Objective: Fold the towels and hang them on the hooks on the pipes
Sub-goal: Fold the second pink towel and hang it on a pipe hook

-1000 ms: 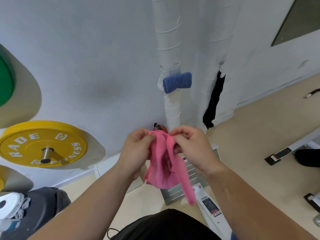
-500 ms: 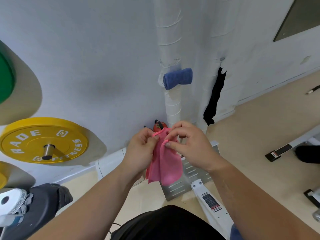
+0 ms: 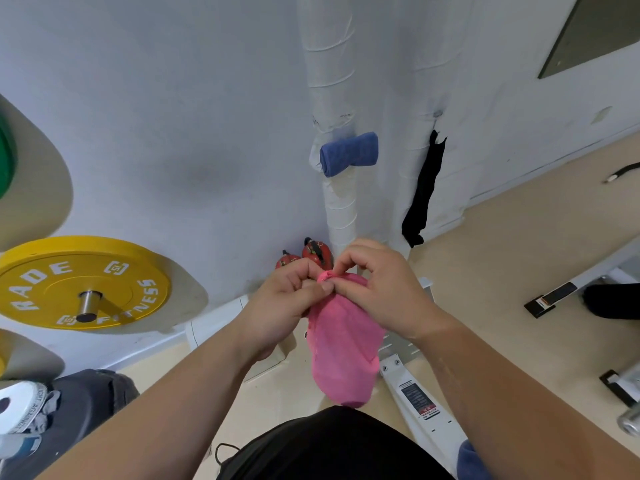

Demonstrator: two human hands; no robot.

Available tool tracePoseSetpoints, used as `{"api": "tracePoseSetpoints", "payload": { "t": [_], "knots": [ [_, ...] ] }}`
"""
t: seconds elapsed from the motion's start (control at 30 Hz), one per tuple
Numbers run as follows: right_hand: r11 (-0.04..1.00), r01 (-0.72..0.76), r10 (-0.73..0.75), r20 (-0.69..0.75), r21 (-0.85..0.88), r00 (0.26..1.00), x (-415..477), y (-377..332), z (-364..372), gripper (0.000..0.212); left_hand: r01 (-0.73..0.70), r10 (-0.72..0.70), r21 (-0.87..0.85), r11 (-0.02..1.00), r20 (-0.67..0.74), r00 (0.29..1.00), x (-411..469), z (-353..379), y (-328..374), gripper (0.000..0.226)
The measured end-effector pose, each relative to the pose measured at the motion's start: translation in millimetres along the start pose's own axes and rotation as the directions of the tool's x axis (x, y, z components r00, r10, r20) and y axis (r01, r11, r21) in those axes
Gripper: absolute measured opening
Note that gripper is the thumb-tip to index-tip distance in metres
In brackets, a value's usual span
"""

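A pink towel (image 3: pixel 341 344) hangs folded in front of me, its top edge bunched between my two hands. My left hand (image 3: pixel 284 299) pinches that top edge with thumb and forefinger. My right hand (image 3: pixel 375 287) pinches the same bunched corner from the right, fingers curled. Ahead stand two white wrapped pipes: the left pipe (image 3: pixel 337 81) carries a folded blue towel (image 3: pixel 348 153), and a black towel (image 3: pixel 424 188) hangs down the right pipe (image 3: pixel 420 64). The hooks themselves are hidden by the towels.
A yellow weight plate (image 3: pixel 76 282) sticks out of the wall at left, a green one (image 3: pixel 5 157) above it. Two red kettlebells (image 3: pixel 306 256) sit at the pipe's foot. A white machine frame (image 3: pixel 412 386) lies on the floor below my hands.
The towel's loose tail has been gathered in, so it now hangs as one shorter folded piece. My hands have closed together on its top corner.
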State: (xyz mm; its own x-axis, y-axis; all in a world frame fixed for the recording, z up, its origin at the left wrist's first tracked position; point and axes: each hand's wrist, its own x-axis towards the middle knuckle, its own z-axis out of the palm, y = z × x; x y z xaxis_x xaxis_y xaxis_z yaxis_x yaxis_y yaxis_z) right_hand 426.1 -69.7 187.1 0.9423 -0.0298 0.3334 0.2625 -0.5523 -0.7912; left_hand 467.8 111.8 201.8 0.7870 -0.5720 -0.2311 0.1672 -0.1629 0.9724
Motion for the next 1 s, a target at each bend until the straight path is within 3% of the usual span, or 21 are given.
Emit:
{"api": "tracePoseSetpoints", "payload": {
  "t": [0.2,0.4,0.5,0.6,0.67,0.8,0.87,1.0],
  "knots": [
    [0.998,-0.055,0.055,0.106,-0.001,0.993,-5,18,-8,0.012,-0.019,0.02,0.037,0.999,-0.051,0.999,9,-6,1,0.011],
    [0.981,-0.101,0.139,0.243,-0.163,0.96,-4,48,-29,0.023,-0.076,0.099,0.159,0.984,-0.145,0.984,16,-30,7,0.012],
    [0.988,-0.105,0.127,0.202,-0.114,0.971,8,43,-44,0.016,-0.081,0.123,0.215,0.973,-0.19,0.974,21,-40,11,0.017],
    [0.982,-0.168,0.15,0.18,0.088,0.972,22,28,-56,0.013,-0.11,0.145,0.178,0.978,-0.194,0.97,24,-47,21,0.014],
    [0.95,-0.179,0.145,0.144,0.256,0.979,29,18,-61,0.017,-0.139,0.162,0.149,0.979,-0.152,0.975,25,-49,33,0.012],
    [0.849,-0.168,0.158,0.062,0.501,0.986,41,-5,-66,0.024,-0.185,0.184,0.154,0.971,0.018,0.983,25,-51,69,0.061],
    [0.805,-0.135,0.139,0.037,0.578,0.99,46,-15,-67,0.03,-0.174,0.149,0.165,0.971,0.153,0.977,26,-51,90,0.073],
    [0.817,-0.071,0.082,0.007,0.572,0.997,53,-26,-67,0.03,-0.151,0.057,0.21,0.966,0.396,0.917,33,-47,122,0.063]
  ]
}}
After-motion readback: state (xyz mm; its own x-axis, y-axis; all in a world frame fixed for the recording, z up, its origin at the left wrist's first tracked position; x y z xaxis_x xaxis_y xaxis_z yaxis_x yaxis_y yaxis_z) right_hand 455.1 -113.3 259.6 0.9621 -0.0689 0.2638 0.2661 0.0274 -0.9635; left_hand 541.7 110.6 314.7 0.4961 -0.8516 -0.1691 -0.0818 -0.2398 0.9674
